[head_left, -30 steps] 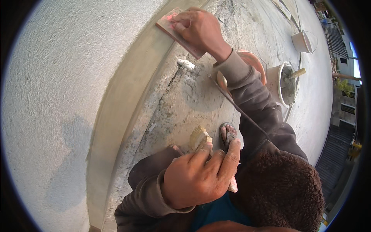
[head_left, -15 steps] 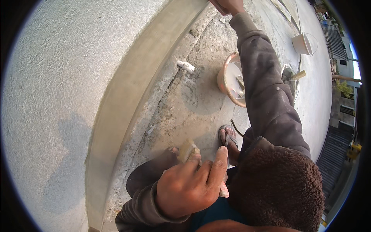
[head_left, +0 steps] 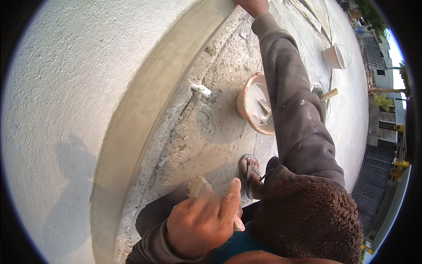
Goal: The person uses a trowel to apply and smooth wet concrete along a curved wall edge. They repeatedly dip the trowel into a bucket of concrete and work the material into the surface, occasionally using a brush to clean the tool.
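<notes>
My left hand point(head_left: 198, 226), low in the middle, is closed around a brush with pale yellowish bristles point(head_left: 200, 188). One finger stretches out past the grip, and a pinkish handle end point(head_left: 238, 224) sticks out below it. At the top edge, my right hand point(head_left: 255, 6) reaches far out along a smooth, tan plaster band point(head_left: 127, 127) at the foot of the wall. Its fingers are cut off by the frame, so what they hold is hidden. Near my right forearm stands an orange basin point(head_left: 241, 105) of whitish liquid with a flat-bladed tool point(head_left: 265, 108) in it.
A rough white wall point(head_left: 70, 88) fills the left. A short white pipe piece point(head_left: 201, 90) lies on the rough ground. Beyond my right sleeve are a wooden handle point(head_left: 329, 94) in a container and a white bucket point(head_left: 332, 57). My sandaled foot point(head_left: 250, 174) stands below the basin.
The view has shifted, so the basin, buckets and pipe piece sit further left and lower. My right hand shows less at the top edge. My left hand still grips the brush.
</notes>
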The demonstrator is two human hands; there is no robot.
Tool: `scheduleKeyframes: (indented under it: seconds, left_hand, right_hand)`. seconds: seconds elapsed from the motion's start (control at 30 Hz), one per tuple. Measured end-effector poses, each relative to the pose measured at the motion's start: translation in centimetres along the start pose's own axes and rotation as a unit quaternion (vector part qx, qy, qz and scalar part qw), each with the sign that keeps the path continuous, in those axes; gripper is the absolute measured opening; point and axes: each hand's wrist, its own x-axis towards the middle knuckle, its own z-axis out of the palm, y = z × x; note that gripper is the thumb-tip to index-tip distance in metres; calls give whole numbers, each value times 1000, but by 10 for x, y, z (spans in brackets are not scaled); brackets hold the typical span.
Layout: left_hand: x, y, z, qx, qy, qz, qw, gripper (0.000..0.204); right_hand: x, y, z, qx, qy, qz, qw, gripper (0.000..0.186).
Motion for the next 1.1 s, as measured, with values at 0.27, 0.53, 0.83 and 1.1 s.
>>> scheduleKeyframes:
  seconds: [0.27,0.53,0.83,1.1]
  left_hand:
    - [2,-3,-2,30,0,-6,1000,30]
    - [2,3,2,-3,-9,-28,1000,28]
    - [1,0,5,30,-41,-31,998,32]
    - [1,-2,-3,49,-50,-35,997,35]
  right_hand:
    - [-107,-250,-145,319,29,-14,947,26]
    - [-143,-213,-163,680,136,353,629,35]
    - [-49,-79,12,704,166,543,427,45]
    - [-85,-162,-25,703,164,508,470,53]
